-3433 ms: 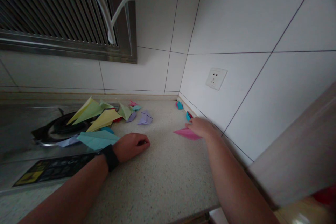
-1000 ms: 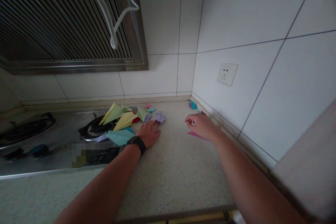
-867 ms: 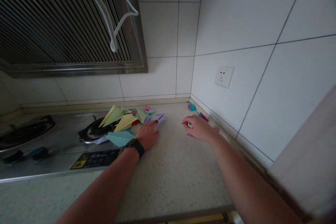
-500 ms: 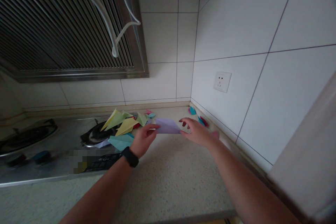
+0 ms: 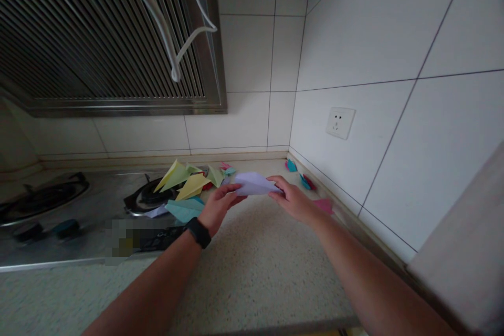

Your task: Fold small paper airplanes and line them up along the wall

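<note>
- Left hand: grip pinched on the left edge of a lavender folded paper.
- Right hand: fingers closed on that paper's right edge.
- Paper held between both hands, just above the speckled surface, not touching it.
- Pile of yellow, green and teal paper planes lies beside the left hand, partly over the stove burner.
- Pink folded paper on the surface near the right wrist, by the tiled wall.

Lavender folded paper: pale, creased, roughly flat, raised above counter, pinched at both ends, near-horizontal, mid-frame.
</note>
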Demonstrator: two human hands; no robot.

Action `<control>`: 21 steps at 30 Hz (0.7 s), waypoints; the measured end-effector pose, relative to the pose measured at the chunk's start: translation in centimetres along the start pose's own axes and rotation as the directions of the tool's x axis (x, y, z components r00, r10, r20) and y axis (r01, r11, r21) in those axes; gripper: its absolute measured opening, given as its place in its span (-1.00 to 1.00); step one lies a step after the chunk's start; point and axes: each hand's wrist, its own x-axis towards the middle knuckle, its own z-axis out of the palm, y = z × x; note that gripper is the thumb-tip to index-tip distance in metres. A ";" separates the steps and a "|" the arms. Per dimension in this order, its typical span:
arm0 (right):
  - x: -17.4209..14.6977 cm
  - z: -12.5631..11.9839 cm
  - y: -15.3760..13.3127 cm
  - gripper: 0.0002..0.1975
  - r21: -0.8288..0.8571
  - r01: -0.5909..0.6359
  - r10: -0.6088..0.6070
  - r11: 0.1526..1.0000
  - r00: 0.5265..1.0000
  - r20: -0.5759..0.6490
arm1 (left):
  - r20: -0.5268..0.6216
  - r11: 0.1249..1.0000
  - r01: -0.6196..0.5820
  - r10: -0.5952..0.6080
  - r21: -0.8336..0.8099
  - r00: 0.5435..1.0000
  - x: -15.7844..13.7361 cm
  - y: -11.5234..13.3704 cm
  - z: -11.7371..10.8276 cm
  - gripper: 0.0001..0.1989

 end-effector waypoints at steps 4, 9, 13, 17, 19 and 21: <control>0.0 0.0 -0.2 -0.54 0.003 0.011 -0.011 1.000 0.999 -0.030 | 0.026 0.999 0.029 -0.028 -0.040 0.999 -0.1 0.1 0.1 -0.71; 0.0 -0.5 -1.0 -0.73 -0.006 0.086 -0.086 0.996 0.996 -0.038 | 0.088 0.998 0.041 -0.037 -0.049 0.995 -0.5 0.4 0.2 -0.64; 0.1 -0.4 -1.3 -0.77 0.050 0.092 -0.090 0.994 0.995 -0.044 | 0.079 0.998 -0.016 0.011 0.056 0.997 -0.5 0.4 0.1 -0.62; 0.0 0.1 -1.1 -0.73 0.144 0.009 -0.001 0.989 0.999 -0.054 | -0.003 0.942 -0.122 0.129 0.313 0.992 0.0 -0.1 -0.4 -0.49; -0.1 0.4 -0.9 -0.71 0.198 -0.032 0.040 0.980 0.999 -0.035 | -0.044 0.904 -0.111 0.142 0.413 0.989 0.2 -0.3 -0.6 -0.40; -0.1 0.7 -0.7 -0.70 0.250 -0.061 0.065 0.966 0.998 -0.010 | -0.042 0.904 -0.045 0.069 0.426 0.997 0.3 -0.3 -0.7 -0.37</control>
